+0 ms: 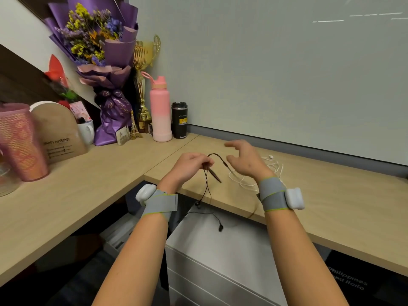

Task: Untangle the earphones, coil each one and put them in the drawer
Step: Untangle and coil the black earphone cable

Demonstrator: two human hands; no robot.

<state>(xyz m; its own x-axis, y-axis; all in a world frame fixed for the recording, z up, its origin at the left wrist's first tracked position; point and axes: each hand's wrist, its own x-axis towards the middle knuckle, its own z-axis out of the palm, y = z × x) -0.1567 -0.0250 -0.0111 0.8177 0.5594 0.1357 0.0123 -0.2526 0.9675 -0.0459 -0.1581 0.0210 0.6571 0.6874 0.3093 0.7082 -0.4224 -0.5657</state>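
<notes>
Grey-strapped forearms (pixel 141 250) raised | thin black wired earphones (pixel 215 175) pinched by left hand (pixel 189 166) | right hand (pixel 245 161) spread wide, nothing held | "INSTAPRINT" read on brown arched card (pixel 59 129)

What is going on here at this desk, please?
A person is sorting out two sets of earphones. The left hand pinches the cable of the black earphones above the desk; the cable hangs over the desk edge, and its earbuds dangle above a white drawer cabinet. The right hand is open and holds nothing, hovering above the white earphones, which lie loose on the desk. Neither set is coiled yet.
</notes>
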